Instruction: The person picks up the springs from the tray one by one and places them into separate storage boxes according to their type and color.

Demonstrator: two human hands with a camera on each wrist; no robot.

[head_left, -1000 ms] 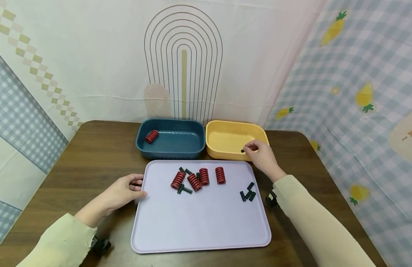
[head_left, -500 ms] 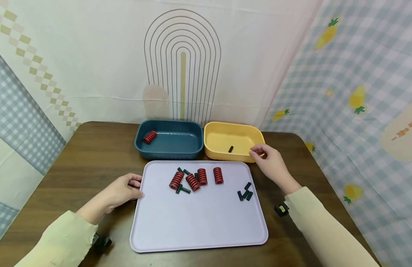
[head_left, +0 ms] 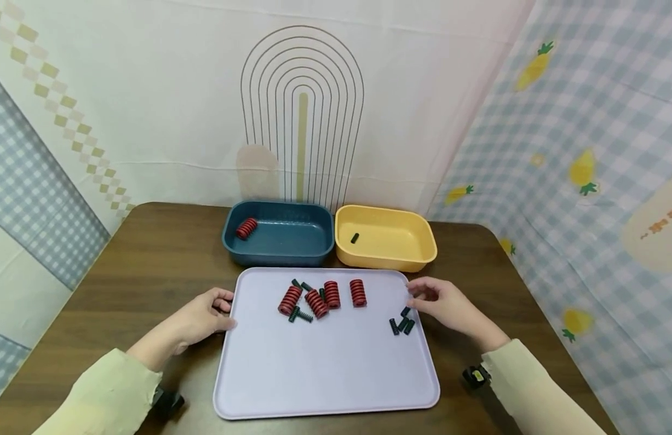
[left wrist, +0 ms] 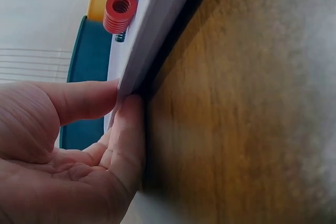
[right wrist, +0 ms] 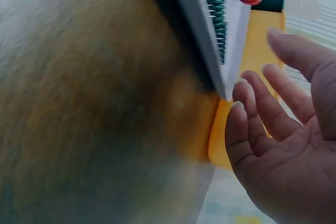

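My feed shows a tray [head_left: 326, 368] on the worktop [head_left: 151, 254], behind it a bin [head_left: 295, 235] at eleven o'clock, a second bin [head_left: 393, 235] at one, each holding one spring [head_left: 246, 228]; tray springs [head_left: 316, 304] lie toward twelve and three.

Surroundings: wood-grain tabletop [head_left: 151, 254], printed cloth backdrop [head_left: 167, 90].
Nested line arches [head_left: 284, 121] (olive bar [head_left: 301, 145] at centre); diamond-check strip [head_left: 75, 130] at left; blue-white gingham [head_left: 630, 115] at right, bearing yellow pineapple prints [head_left: 533, 71].
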